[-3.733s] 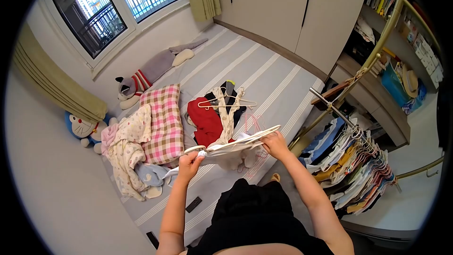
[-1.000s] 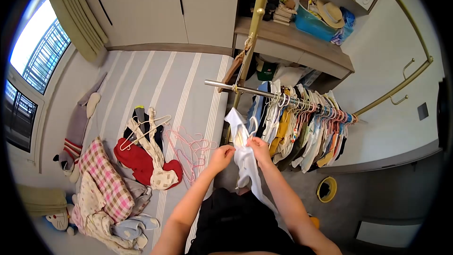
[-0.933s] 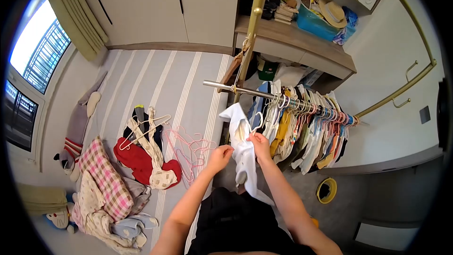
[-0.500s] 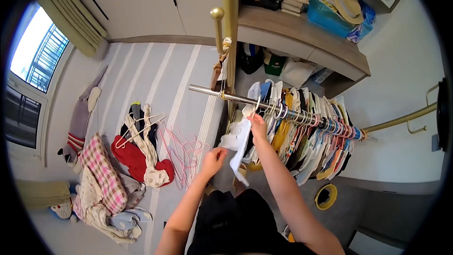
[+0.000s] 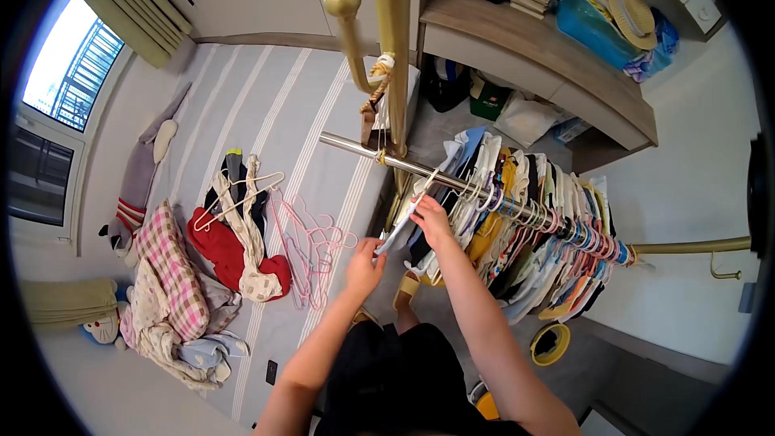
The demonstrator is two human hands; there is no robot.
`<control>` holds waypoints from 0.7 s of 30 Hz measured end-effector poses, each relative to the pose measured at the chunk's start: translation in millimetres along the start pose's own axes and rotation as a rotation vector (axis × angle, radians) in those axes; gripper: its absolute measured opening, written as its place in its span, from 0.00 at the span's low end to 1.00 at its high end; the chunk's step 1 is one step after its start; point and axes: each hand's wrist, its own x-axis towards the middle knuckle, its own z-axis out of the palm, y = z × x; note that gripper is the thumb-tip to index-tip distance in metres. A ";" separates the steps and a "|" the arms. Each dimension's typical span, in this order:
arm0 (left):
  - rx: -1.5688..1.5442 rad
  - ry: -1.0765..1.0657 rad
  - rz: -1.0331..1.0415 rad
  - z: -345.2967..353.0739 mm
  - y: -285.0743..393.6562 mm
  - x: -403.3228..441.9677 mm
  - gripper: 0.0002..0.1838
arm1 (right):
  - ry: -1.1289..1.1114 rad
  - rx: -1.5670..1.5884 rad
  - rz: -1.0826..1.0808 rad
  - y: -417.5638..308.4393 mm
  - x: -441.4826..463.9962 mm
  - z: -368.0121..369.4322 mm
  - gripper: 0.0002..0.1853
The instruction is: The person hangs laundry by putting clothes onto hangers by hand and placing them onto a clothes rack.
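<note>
A small white garment [image 5: 395, 235] hangs near the left end of the metal rail [image 5: 347, 144], seen almost edge-on as a narrow strip. Its white hanger [image 5: 428, 183] hooks over the rail. My right hand [image 5: 433, 222] is closed on the garment's upper part, just below the hanger. Lower and to the left, my left hand [image 5: 366, 268] pinches the garment's other end between thumb and fingers. Close to my right hand, a dense row of hanging clothes [image 5: 525, 226] fills the rail to the right.
On the striped bed [image 5: 266, 97] lie pink hangers [image 5: 311, 246], a red garment [image 5: 211, 234] and a checked pillow [image 5: 171, 274]. A gold post [image 5: 391, 32] stands behind the rail. A yellow-rimmed bin [image 5: 536, 349] is on the floor; a wooden shelf unit [image 5: 549, 64] is at the back right.
My left hand has moved up and taken hold of the garment's end. My right hand has shifted slightly left and down. The garment has turned from loosely draped to nearly edge-on; the view has shifted.
</note>
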 end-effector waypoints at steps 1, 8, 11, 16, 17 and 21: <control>0.064 0.050 0.033 10.4 -5.3 7.4 0.13 | -0.003 -0.005 0.003 0.4 -1.4 -1.2 0.16; 0.463 -0.382 -0.015 89.2 -58.8 46.7 0.11 | 0.114 -0.502 0.083 -6.0 -10.3 -29.7 0.31; 0.586 -0.318 -0.051 91.8 -71.9 55.4 0.13 | 0.176 -0.582 0.116 -19.6 -30.3 -36.7 0.38; 0.523 -0.357 -0.021 116.7 -70.7 52.3 0.35 | 0.154 -0.369 -0.021 -0.8 -51.4 -67.0 0.28; 0.496 -0.387 0.006 126.8 -64.8 50.7 0.36 | 0.158 -0.335 -0.051 2.7 -57.1 -74.1 0.26; 0.415 -0.595 0.058 159.0 -11.5 41.3 0.38 | 0.315 -0.317 -0.200 9.7 -91.9 -97.3 0.16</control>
